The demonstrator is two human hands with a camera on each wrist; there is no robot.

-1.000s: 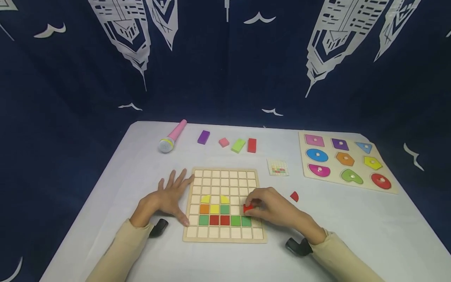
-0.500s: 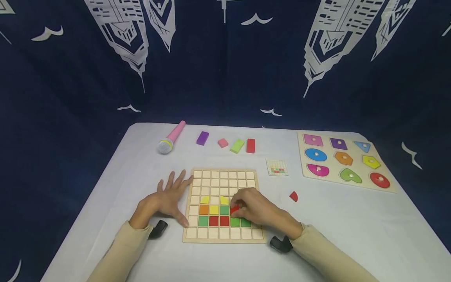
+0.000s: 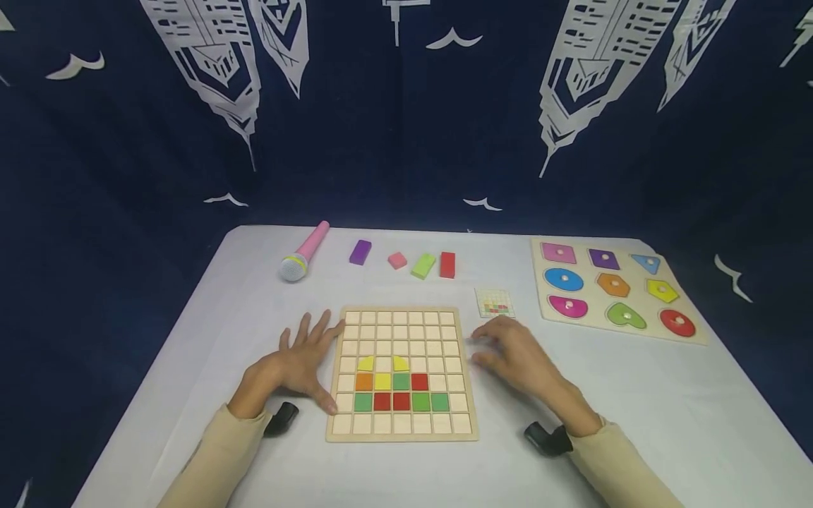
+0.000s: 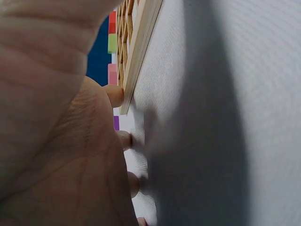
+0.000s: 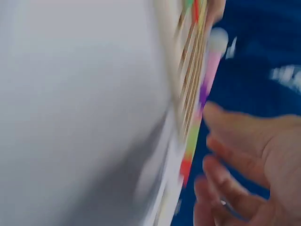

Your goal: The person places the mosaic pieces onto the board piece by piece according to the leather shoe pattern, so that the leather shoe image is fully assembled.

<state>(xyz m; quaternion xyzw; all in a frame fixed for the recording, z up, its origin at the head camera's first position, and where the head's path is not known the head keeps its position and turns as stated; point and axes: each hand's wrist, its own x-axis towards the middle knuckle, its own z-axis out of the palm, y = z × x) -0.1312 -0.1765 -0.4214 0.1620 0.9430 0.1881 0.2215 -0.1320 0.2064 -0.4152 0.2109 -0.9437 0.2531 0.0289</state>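
On the white table [image 3: 635,395] the grid board [image 3: 401,429] lies pinned by the flat, spread left hand [image 3: 298,367], which should hold it steady while the empty, loosely open right hand [image 3: 514,356] hovers beside it, probably covering a small red piece.

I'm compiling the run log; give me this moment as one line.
left hand: flat, touching grid board | right hand: open, right of board, holds nothing | red square tile: seated in board
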